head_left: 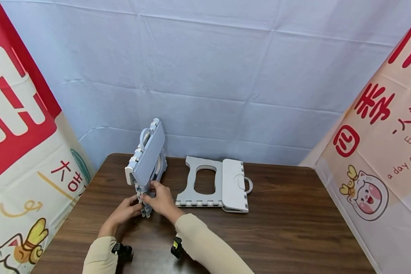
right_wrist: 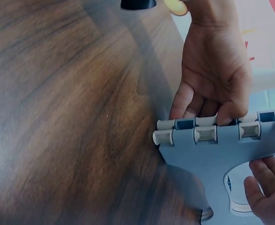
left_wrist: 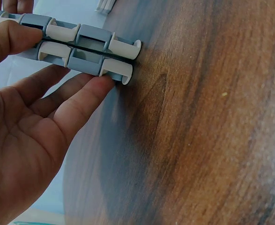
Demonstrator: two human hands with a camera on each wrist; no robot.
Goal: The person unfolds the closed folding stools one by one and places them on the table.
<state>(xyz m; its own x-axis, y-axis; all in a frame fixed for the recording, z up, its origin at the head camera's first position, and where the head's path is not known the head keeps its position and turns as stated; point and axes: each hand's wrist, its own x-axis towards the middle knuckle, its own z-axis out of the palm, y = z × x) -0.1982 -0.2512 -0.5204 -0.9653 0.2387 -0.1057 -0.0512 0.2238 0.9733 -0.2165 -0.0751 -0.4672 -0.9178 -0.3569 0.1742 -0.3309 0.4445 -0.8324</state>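
Observation:
A blue and white folding stool, partly folded, stands on its side on the left part of the table. Its hinged edge faces the person, and a carrying loop sticks out of its top panel. At this edge the left hand grips the hinges, thumb on one side and fingertips on the other. The left wrist view shows the same left hand with two rows of hinges side by side. My right hand holds the side panel, its thumb by the hinges and its fingers near the oval cut-out.
To the right, a second folding stool, grey and white, lies on its side near the table's back. Its round handle points right. A pale cloth hangs behind the brown wooden table, with printed banners at both sides.

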